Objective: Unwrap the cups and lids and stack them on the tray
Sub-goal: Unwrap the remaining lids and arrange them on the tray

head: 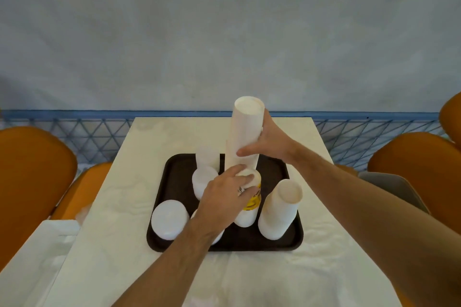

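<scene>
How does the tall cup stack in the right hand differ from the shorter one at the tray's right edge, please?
The tall stack is gripped by the right hand; the short stack stands free. The tall stack rises far higher and sits farther back on the tray. Both are white and upside down.

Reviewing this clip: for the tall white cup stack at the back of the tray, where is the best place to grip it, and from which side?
Grip the tall cup stack around its mid-height wall, from the right, as the right hand does now. The column is tall, narrow and leaning; shorter stacks crowd its left and front, and the left hand occupies the printed cup.
</scene>
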Demonstrator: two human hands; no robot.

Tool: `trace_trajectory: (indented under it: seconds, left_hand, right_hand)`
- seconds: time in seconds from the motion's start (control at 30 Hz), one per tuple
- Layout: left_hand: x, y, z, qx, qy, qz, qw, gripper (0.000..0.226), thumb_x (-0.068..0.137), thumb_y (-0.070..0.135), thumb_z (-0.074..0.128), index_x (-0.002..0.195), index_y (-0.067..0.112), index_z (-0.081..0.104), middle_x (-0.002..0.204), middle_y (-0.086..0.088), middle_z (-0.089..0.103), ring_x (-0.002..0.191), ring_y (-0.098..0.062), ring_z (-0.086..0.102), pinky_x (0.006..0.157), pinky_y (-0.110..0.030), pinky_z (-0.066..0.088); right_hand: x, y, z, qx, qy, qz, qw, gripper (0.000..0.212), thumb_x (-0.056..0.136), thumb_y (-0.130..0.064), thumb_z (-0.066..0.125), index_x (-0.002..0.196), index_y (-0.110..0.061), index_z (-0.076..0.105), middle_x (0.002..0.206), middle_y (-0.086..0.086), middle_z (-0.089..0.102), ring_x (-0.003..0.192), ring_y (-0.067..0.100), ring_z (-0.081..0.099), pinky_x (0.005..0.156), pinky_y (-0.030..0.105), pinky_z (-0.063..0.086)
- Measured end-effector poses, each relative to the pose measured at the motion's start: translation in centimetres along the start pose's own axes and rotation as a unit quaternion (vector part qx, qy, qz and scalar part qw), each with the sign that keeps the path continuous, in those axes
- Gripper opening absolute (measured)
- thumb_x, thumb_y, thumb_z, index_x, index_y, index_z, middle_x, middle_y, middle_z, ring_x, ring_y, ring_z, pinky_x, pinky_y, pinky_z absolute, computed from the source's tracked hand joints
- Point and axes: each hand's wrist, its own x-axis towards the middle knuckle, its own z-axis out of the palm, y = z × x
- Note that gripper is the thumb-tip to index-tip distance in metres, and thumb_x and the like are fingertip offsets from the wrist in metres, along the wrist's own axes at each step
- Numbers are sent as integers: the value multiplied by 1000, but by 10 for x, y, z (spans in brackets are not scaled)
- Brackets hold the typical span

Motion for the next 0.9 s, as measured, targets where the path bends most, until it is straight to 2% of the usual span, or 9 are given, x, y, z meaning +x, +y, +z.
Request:
trace_trajectory:
  seconds: [0.1, 0.27, 0.47, 0.67, 0.9]
  left_hand:
    - [2, -5, 6, -10, 17, 5, 1000, 32, 93, 37, 65, 122, 23, 71, 146, 11, 51, 117, -12, 60, 95, -38, 51]
    - [4, -13, 16, -23, 42, 10, 999, 31, 91, 36, 69, 119, 23, 73, 144, 11, 53, 113, -10, 62, 92, -38, 55]
    - [6, -19, 19, -31, 47, 20, 998, 32, 91, 39, 69, 118, 22, 73, 142, 13, 54, 112, -8, 62, 91, -38, 57]
    - [6, -20, 20, -32, 55, 26, 998, 32, 89, 37, 70, 116, 20, 74, 138, 9, 58, 110, -9, 64, 85, -33, 60]
    - [2, -22, 21, -33, 57, 26, 997, 34, 90, 37, 69, 120, 21, 72, 140, 7, 57, 114, -9, 62, 87, -33, 60]
  right_hand:
    - [5, 9, 7, -20, -15, -4, 1000, 112, 52, -29, 97, 143, -36, 31, 129, -12, 54, 120, 12, 54, 100, 47, 52]
    - [9, 21, 7, -44, 0, -13, 999, 95, 62, -26, 94, 139, -35, 38, 123, -14, 57, 113, 7, 55, 90, 32, 50]
    - [15, 32, -13, -43, 58, 17, 997, 93, 57, -35, 94, 134, -39, 43, 120, -13, 59, 113, 15, 58, 95, 43, 55]
    - [20, 42, -35, -36, 106, 44, 993, 93, 60, -27, 95, 137, -36, 43, 121, -8, 58, 113, 19, 58, 93, 46, 54]
    - [18, 50, -57, -42, 130, 63, 989, 95, 60, -24, 96, 138, -34, 43, 124, -5, 57, 115, 20, 56, 97, 51, 53]
